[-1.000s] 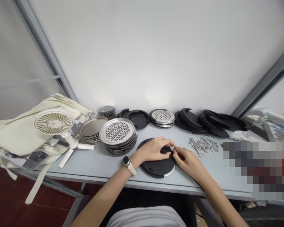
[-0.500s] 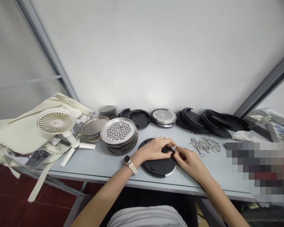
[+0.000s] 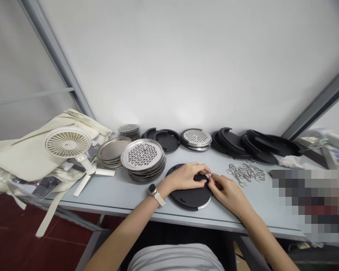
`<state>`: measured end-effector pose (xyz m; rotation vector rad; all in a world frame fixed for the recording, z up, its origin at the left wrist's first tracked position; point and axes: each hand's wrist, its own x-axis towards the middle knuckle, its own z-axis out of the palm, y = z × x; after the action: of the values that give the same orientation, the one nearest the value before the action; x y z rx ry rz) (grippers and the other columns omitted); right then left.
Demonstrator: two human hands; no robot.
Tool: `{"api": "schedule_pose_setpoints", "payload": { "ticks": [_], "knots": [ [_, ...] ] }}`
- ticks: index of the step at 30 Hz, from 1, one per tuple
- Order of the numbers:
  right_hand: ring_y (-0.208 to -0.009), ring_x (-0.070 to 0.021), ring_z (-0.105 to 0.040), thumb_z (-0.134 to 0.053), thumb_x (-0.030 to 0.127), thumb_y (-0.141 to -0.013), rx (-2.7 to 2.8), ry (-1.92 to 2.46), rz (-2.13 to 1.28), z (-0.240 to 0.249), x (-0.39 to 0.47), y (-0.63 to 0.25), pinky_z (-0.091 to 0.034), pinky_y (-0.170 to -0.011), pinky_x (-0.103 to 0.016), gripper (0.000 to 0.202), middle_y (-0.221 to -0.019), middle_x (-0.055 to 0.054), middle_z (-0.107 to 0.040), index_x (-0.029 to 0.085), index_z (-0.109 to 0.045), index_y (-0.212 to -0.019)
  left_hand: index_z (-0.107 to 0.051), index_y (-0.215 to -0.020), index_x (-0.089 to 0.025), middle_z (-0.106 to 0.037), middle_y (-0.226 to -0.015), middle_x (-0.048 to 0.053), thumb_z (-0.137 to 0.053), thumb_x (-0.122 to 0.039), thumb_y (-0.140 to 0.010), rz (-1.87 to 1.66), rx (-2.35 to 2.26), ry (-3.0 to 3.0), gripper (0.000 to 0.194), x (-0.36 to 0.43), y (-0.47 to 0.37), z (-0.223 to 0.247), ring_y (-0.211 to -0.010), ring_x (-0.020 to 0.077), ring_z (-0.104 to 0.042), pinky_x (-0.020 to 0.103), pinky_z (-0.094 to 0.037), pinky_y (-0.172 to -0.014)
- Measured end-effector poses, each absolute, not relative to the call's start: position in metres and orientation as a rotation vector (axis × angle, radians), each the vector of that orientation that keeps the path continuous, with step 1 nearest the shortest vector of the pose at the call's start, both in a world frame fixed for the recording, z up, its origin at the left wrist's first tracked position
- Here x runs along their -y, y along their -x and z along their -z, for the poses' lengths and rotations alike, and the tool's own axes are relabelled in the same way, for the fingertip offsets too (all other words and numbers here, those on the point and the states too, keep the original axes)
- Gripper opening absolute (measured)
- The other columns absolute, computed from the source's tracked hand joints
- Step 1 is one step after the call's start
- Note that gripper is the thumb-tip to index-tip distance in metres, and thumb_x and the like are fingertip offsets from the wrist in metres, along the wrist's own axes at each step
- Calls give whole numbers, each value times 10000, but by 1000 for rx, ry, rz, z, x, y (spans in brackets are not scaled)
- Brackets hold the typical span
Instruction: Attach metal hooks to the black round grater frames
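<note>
A round black plastic holder [image 3: 189, 195] lies flat on the table in front of me, a silver metal rim showing at its lower right edge. My left hand [image 3: 188, 177], with a watch on the wrist, rests across it, thumb and fingers curled at its right side. At that same edge my right hand [image 3: 224, 190] pinches a small shiny metal piece, mostly hidden by the fingertips. Right of my hands lies a pile of metal ring clips [image 3: 247, 172]. To the left stands a stack of round metal grater plates [image 3: 142, 155].
Plain metal discs [image 3: 114, 148] are stacked farther left, beside a white fan [image 3: 68, 143] and a cream bag [image 3: 19, 158]. Along the wall lie black holders [image 3: 166, 141], a perforated grater disc [image 3: 197, 138] and more black holders [image 3: 233, 143]. The table's front edge [image 3: 124, 212] runs near me.
The view has shifted slightly. Both hands stay at the right edge of the black holder, with hardly any visible finger movement.
</note>
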<state>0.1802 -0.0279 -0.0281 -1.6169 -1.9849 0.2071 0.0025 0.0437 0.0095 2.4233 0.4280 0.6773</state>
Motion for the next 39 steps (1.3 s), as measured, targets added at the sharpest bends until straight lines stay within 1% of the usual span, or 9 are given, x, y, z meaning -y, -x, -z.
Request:
{"api": "schedule_pose_setpoints", "payload": {
  "ticks": [12,18,22,25,29,35,39],
  "knots": [
    [-567,-160,-524,-399,336,-890,1980,1591,-198,28,28,-180,-361,-539,-246,276,-544,-4,-538,221,-442,-643,-560,-1051,-188,-631,-993,56,-556,-127,-786,-683,-426,-2411,272,-44,-2,-8,-949,188,-587,313,-443,-884],
    [-558,-154,-523,-408,326,-889,1983,1610,-226,30,28,-181,-355,-532,-241,257,-552,3,-539,220,-448,-659,-559,-1058,-176,-625,-982,59,-553,-120,-788,-692,-409,-2430,276,-45,-2,-7,-934,174,-583,290,-452,-866],
    [-561,-163,-533,-388,321,-904,2002,1612,-231,30,28,-182,-355,-527,-248,246,-571,-8,-560,216,-506,-715,-562,-1057,-188,-621,-989,56,-551,-120,-787,-676,-430,-2421,279,-44,-2,-8,-943,182,-586,305,-449,-875],
    [-606,-184,-565,-335,319,-932,2022,1593,-217,30,27,-182,-377,-558,-263,281,-633,-39,-610,205,-555,-800,-561,-1056,-184,-618,-979,56,-556,-118,-781,-686,-438,-2421,283,-44,-2,-8,-935,183,-585,306,-453,-866],
    [-652,-206,-587,-280,328,-955,2043,1599,-199,30,26,-182,-395,-595,-281,318,-698,-62,-640,201,-563,-885,-551,-1064,-186,-623,-974,50,-561,-120,-782,-695,-446,-2440,290,-44,-2,-7,-932,178,-577,299,-452,-861],
    [-648,-206,-575,-286,342,-959,2030,1618,-194,31,27,-183,-380,-592,-281,305,-666,-46,-618,218,-520,-807,-547,-1066,-182,-620,-968,48,-563,-140,-795,-715,-427,-2449,275,-44,0,-7,-918,169,-570,288,-449,-857],
    [-653,-203,-575,-295,327,-959,2031,1601,-210,30,27,-183,-379,-609,-283,294,-676,-45,-627,219,-524,-810,-542,-1068,-182,-617,-971,48,-568,-147,-794,-715,-428,-2456,277,-45,0,-6,-916,168,-568,287,-450,-856]
  ]
}}
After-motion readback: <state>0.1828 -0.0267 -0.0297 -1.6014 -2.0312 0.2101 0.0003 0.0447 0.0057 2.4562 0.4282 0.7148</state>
